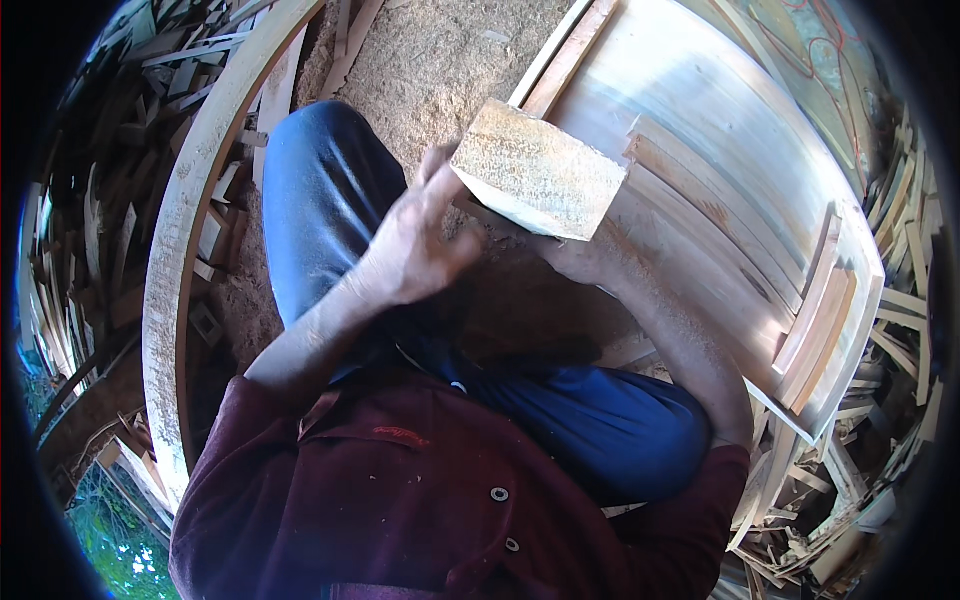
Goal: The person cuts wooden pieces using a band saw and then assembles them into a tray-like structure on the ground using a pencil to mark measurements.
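A thick pale wooden block [545, 170] with a rough sawn face is held up in front of me, tilted over my lap. My right hand [585, 258] grips it from below at its lower right side, and the block hides most of those fingers. Close to the block's left corner is my left hand [425, 235], slightly blurred, thumb and fingers apart. Its upper fingers reach the block's edge; whether they press on it I cannot tell. Shadow darkens the block's underside.
To my right lies a wide pale wooden panel [690, 70] with loose wooden strips [715, 200] on it. A long curved wooden piece [170, 260] arches along my left. Sawdust [430, 60] covers the ground ahead. Scrap wood piles [110, 200] flank both sides; a red cord [835, 45] lies far right.
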### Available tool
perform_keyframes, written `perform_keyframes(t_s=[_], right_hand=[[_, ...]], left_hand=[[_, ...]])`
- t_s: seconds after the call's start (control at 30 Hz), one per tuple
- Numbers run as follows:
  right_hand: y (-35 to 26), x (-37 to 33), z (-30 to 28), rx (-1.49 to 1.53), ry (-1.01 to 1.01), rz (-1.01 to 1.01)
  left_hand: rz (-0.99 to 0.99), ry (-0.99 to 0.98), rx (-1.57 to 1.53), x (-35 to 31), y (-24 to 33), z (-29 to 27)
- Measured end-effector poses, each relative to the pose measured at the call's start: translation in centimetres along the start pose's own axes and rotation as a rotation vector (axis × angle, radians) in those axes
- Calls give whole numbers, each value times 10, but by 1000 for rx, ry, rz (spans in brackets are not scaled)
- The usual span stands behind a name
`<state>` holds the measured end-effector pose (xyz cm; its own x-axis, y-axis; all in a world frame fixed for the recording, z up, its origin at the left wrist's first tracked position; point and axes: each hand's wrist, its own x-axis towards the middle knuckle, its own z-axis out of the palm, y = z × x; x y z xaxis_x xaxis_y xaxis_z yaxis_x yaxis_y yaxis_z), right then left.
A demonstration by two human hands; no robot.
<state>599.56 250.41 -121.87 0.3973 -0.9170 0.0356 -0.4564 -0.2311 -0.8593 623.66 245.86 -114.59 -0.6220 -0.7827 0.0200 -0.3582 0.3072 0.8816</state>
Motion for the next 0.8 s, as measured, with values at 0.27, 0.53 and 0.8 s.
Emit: perform_keyframes(t_s=[0.27, 0.53, 0.8], right_hand=[[0, 3, -9, -67, -123, 13], [1, 41, -41, -291, -237, -161], [33, 55, -22, -779, -85, -500]], left_hand=[[-347, 272, -152, -12, -20, 85], [-122, 317, 175, -9, -43, 91], [-51, 338, 230, -7, -21, 86]])
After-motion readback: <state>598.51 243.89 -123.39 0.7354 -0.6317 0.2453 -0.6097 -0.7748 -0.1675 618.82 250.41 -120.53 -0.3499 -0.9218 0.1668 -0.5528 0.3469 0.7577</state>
